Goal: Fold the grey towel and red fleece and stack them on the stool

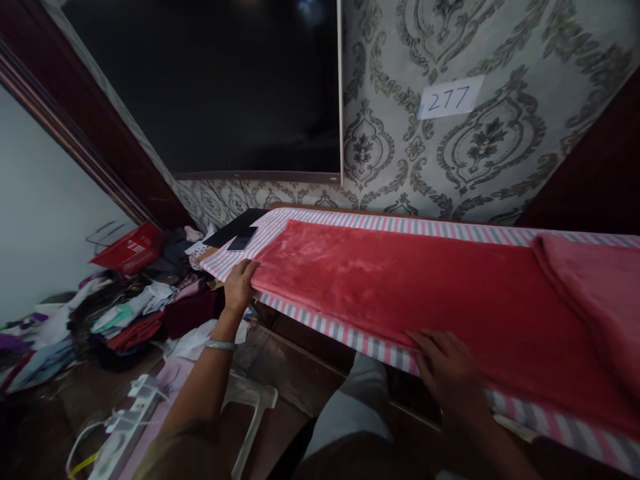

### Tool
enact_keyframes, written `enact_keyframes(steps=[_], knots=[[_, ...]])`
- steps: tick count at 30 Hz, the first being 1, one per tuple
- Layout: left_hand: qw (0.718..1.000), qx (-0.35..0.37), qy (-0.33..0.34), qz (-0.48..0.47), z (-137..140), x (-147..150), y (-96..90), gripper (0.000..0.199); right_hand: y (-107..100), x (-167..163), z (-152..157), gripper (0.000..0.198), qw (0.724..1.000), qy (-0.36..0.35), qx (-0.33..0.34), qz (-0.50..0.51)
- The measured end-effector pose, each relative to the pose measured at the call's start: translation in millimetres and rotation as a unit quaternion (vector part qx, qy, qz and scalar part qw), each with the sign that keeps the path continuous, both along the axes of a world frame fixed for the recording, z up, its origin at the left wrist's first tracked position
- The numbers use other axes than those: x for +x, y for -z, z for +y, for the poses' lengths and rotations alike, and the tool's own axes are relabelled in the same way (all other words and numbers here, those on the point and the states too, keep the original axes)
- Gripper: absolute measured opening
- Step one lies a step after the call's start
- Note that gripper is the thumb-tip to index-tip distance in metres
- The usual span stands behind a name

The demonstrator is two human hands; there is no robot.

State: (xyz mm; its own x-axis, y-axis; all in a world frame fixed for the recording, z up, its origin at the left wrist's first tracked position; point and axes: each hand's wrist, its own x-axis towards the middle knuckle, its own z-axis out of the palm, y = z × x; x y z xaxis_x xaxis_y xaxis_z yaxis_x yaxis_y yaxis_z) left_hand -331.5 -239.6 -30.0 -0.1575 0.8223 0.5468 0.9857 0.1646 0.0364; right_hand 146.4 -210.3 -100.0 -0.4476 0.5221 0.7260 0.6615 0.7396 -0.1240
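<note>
A red plush blanket (380,273) lies lengthwise, folded in layers, over a pink, grey and white striped cloth (330,325) on a long table. My left hand (240,283) is closed on the blanket's front left corner, and that wrist wears a bangle. Farther right, my right hand (445,363) grips the blanket's front edge with fingers and thumb, some of them hidden. At the right end, a paler pink part of the blanket (595,287) is folded back over the red.
A dark phone (243,239) lies on the striped cloth at the left end. Piled clothes (135,320) and a red basket (131,248) stand at left. A power strip (127,423) and a stool (255,397) are below. The television (215,87) hangs behind.
</note>
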Motion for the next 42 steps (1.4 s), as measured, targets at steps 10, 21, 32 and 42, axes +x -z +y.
enact_keyframes(steps=[10,21,32,42], knots=[[0.987,-0.133,0.069,-0.056,-19,-30,8.9,0.064,-7,3,-1,0.026,0.999,-0.028,-0.036,0.025],[0.965,-0.100,0.239,-0.041,-21,45,-12.5,0.031,-28,-37,1,0.026,0.995,-0.072,-0.057,-0.029],[0.968,-0.087,0.233,0.026,-18,49,-6.8,0.031,-27,-54,9,0.029,0.994,-0.077,-0.059,-0.050],[0.961,-0.084,0.235,-0.116,-32,37,-0.1,0.026,-34,-51,1,0.024,0.990,-0.103,-0.096,-0.024]])
